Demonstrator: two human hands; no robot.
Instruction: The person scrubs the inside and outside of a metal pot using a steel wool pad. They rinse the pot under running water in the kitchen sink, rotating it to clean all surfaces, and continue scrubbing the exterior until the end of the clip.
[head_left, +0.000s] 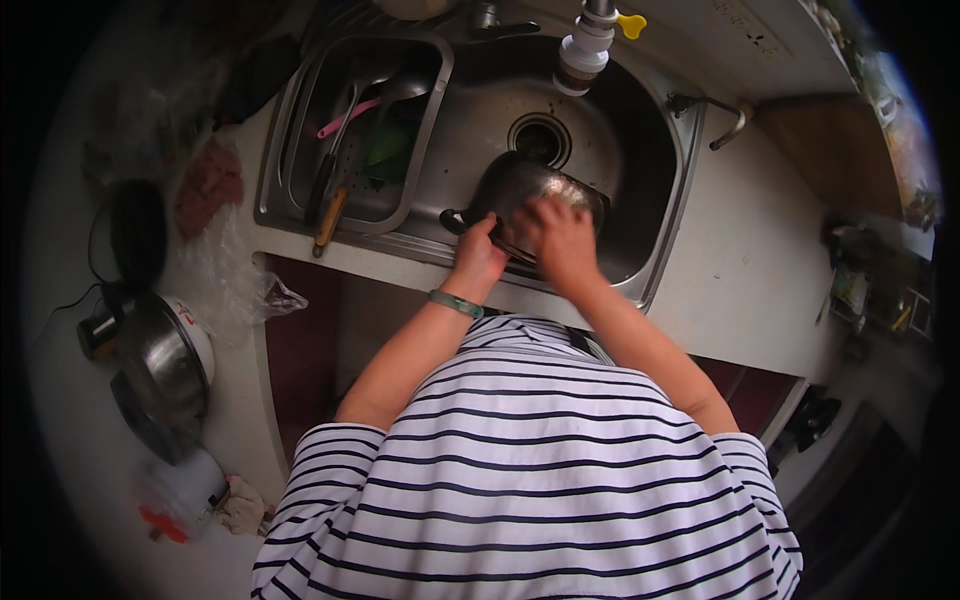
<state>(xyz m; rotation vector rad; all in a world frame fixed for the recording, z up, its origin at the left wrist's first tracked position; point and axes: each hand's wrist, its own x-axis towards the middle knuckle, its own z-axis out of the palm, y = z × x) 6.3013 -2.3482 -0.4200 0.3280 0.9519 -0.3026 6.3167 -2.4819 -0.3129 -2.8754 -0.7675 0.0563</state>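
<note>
A metal pot (517, 180) lies tilted on its side in the large basin of the stainless steel sink (480, 105), just below the drain (538, 139). My left hand (480, 255) grips the pot beside its dark handle, thumb on top and fingers hidden beneath. On the pot's side rests my right hand (562, 244), blurred; whether something is under its fingers cannot be told. Over the basin hangs a white faucet fitting (585, 51) with a yellow lever (631, 27).
A steel drain tray (431, 135) at the left holds ladles and a pink-handled utensil (349, 118). A wooden-handled tool (330, 221) lies over the sink's front edge. Plastic bags (232, 277) and a steel pot (165, 360) stand further left. A small curved tap (727, 131) is at the right.
</note>
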